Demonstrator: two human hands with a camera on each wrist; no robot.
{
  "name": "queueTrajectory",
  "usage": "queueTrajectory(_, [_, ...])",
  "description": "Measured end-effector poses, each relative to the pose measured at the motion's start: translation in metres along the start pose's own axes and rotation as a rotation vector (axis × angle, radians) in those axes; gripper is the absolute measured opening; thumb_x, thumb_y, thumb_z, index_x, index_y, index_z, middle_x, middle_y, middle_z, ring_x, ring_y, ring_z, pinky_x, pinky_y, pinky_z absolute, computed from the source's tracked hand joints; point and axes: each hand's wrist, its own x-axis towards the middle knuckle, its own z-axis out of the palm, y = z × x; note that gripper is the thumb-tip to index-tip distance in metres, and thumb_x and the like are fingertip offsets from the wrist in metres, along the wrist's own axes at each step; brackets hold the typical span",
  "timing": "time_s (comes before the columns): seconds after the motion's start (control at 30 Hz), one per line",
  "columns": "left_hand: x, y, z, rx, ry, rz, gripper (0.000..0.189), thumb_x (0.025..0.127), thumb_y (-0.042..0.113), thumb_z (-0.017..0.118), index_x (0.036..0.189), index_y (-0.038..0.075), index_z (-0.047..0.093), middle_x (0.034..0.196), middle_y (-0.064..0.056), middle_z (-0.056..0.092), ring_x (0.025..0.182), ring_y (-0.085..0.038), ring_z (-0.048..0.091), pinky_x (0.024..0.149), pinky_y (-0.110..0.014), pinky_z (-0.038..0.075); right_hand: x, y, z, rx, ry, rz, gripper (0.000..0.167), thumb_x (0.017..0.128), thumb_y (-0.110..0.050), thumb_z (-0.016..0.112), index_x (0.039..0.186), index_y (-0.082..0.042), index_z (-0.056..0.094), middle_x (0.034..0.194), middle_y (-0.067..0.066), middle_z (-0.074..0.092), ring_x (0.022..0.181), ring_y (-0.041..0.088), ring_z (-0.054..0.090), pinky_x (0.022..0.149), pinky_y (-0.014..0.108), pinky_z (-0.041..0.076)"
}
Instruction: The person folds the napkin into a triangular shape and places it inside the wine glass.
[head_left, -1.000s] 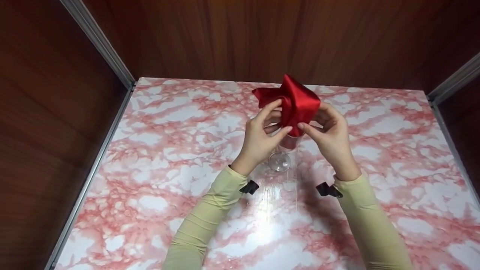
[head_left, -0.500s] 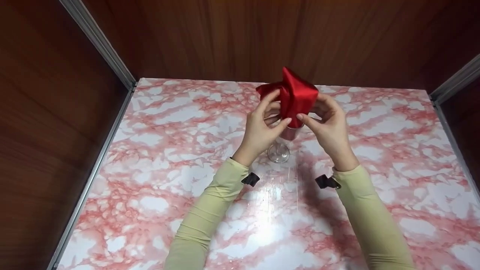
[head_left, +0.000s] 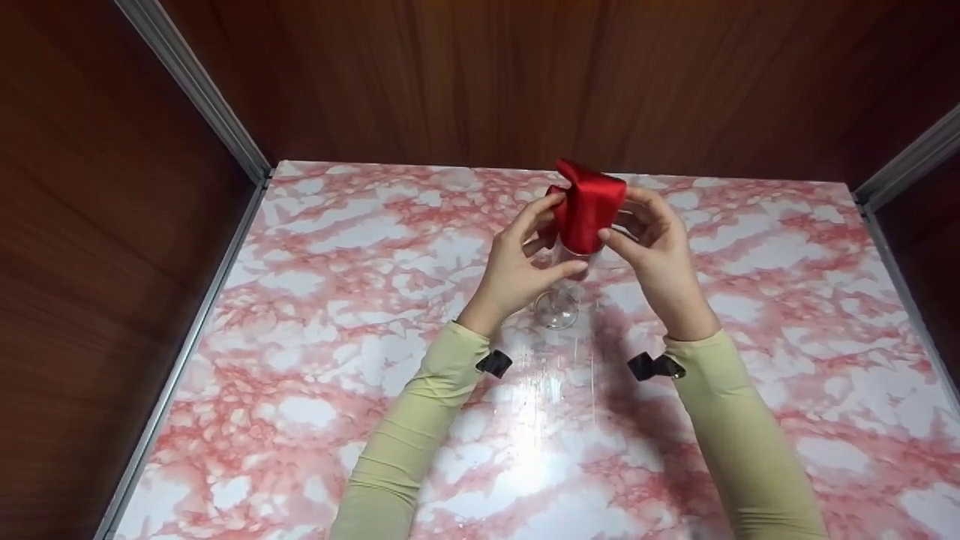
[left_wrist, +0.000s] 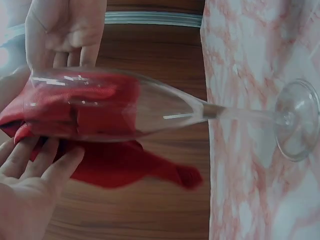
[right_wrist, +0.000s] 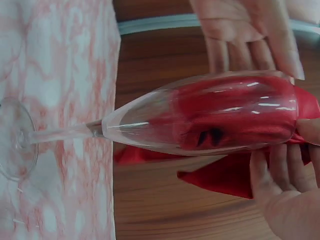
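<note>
A clear champagne flute [left_wrist: 172,107] stands upright on the table, its round foot [head_left: 557,309] showing in the head view. Inside its bowl sits the lower part of a red satin napkin [head_left: 592,210], while the folded top sticks out over the rim. One loose corner of the cloth hangs outside the glass in both wrist views. My left hand [head_left: 516,264] curls its fingers round the napkin's left side, the thumb stretched out beside the rim. From the right, my right hand [head_left: 660,251] pinches the cloth at the rim between thumb and fingers.
The table [head_left: 300,412] has a pink and white marbled top. Dark wood panels [head_left: 450,82] rise behind it and at both sides, with metal strips [head_left: 195,82] along the corners. Black straps [head_left: 495,364] sit at both wrists.
The napkin's left flap has drawn inward behind the left fingers, and its peak has tipped over and lowered. My left thumb has moved down from the cloth towards the glass.
</note>
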Motion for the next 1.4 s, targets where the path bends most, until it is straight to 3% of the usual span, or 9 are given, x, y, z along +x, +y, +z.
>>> queueTrajectory(0.17, [-0.001, -0.019, -0.003, -0.024, -0.019, -0.023, 0.073, 0.073, -0.004, 0.080, 0.137, 0.001, 0.047, 0.123, -0.015, 0.060, 0.111, -0.017, 0.058, 0.092, -0.040, 0.049, 0.002, -0.002, 0.001, 0.161, 0.032, 0.019, 0.033, 0.087, 0.017, 0.054, 0.113, 0.000, 0.063, 0.111, 0.015, 0.062, 0.108, 0.030, 0.053, 0.094, 0.034, 0.043])
queueTrajectory(0.3, [0.002, -0.036, -0.001, -0.046, -0.005, -0.062, 0.073, 0.072, -0.001, 0.082, 0.136, 0.005, 0.049, 0.119, -0.010, 0.061, 0.110, -0.014, 0.059, 0.090, -0.032, 0.049, 0.008, -0.009, 0.000, 0.324, 0.015, 0.063, 0.032, 0.094, 0.002, 0.038, 0.115, 0.004, 0.062, 0.109, 0.013, 0.064, 0.109, 0.027, 0.052, 0.097, 0.037, 0.035])
queueTrajectory(0.47, [0.003, -0.042, -0.001, -0.054, -0.006, -0.079, 0.071, 0.071, 0.004, 0.084, 0.135, 0.008, 0.051, 0.115, -0.006, 0.062, 0.106, -0.013, 0.060, 0.088, -0.028, 0.050, 0.020, -0.029, -0.014, 0.500, -0.076, 0.350, 0.049, 0.099, -0.026, 0.037, 0.135, 0.007, 0.042, 0.124, 0.018, 0.059, 0.116, 0.029, 0.049, 0.097, 0.036, 0.034])
queueTrajectory(0.6, [0.004, -0.042, -0.003, -0.049, -0.010, -0.066, 0.070, 0.072, 0.006, 0.084, 0.134, 0.009, 0.052, 0.114, -0.005, 0.062, 0.105, -0.015, 0.061, 0.088, -0.029, 0.050, 0.037, -0.045, -0.025, 0.593, -0.146, 0.623, 0.064, 0.098, -0.031, 0.043, 0.146, 0.007, 0.023, 0.141, 0.021, 0.044, 0.125, 0.032, 0.044, 0.102, 0.035, 0.036])
queueTrajectory(0.8, [0.003, -0.041, -0.003, -0.032, -0.012, -0.066, 0.069, 0.072, 0.008, 0.084, 0.134, 0.010, 0.053, 0.116, -0.003, 0.062, 0.106, -0.014, 0.061, 0.088, -0.028, 0.050, 0.053, -0.048, -0.032, 0.650, -0.222, 0.831, 0.054, 0.098, -0.029, 0.045, 0.135, 0.009, 0.043, 0.131, 0.024, 0.054, 0.105, 0.034, 0.059, 0.096, 0.039, 0.045])
queueTrajectory(0.93, [0.003, -0.041, -0.003, -0.033, -0.014, -0.071, 0.070, 0.072, 0.009, 0.085, 0.134, 0.009, 0.052, 0.115, -0.005, 0.061, 0.106, -0.012, 0.060, 0.088, -0.028, 0.050, 0.055, -0.050, -0.030, 0.673, -0.221, 0.827, 0.042, 0.099, -0.028, 0.045, 0.123, 0.006, 0.052, 0.117, 0.022, 0.062, 0.095, 0.032, 0.060, 0.086, 0.037, 0.049])
queueTrajectory(1.13, [0.004, -0.042, -0.002, -0.039, -0.017, -0.039, 0.068, 0.072, 0.007, 0.084, 0.133, 0.008, 0.053, 0.114, -0.005, 0.062, 0.107, -0.012, 0.060, 0.088, -0.029, 0.050, 0.055, -0.055, -0.026, 0.671, -0.117, 0.763, 0.023, 0.097, -0.020, 0.054, 0.105, 0.000, 0.059, 0.104, 0.018, 0.068, 0.096, 0.030, 0.062, 0.090, 0.038, 0.047])
queueTrajectory(1.23, [0.004, -0.043, -0.002, -0.035, -0.015, -0.045, 0.069, 0.072, 0.006, 0.084, 0.133, 0.008, 0.053, 0.115, -0.005, 0.062, 0.107, -0.012, 0.059, 0.089, -0.029, 0.050, 0.055, -0.058, -0.024, 0.643, -0.082, 0.740, 0.018, 0.095, -0.015, 0.058, 0.105, -0.001, 0.062, 0.101, 0.017, 0.069, 0.093, 0.029, 0.065, 0.089, 0.037, 0.048])
queueTrajectory(1.4, [0.003, -0.037, -0.003, -0.023, -0.014, -0.073, 0.069, 0.072, 0.002, 0.083, 0.133, 0.006, 0.052, 0.116, -0.006, 0.062, 0.108, -0.011, 0.059, 0.090, -0.031, 0.050, 0.050, -0.066, -0.023, 0.625, -0.086, 0.617, 0.020, 0.094, -0.001, 0.057, 0.113, 0.003, 0.062, 0.104, 0.018, 0.067, 0.089, 0.032, 0.066, 0.089, 0.042, 0.050])
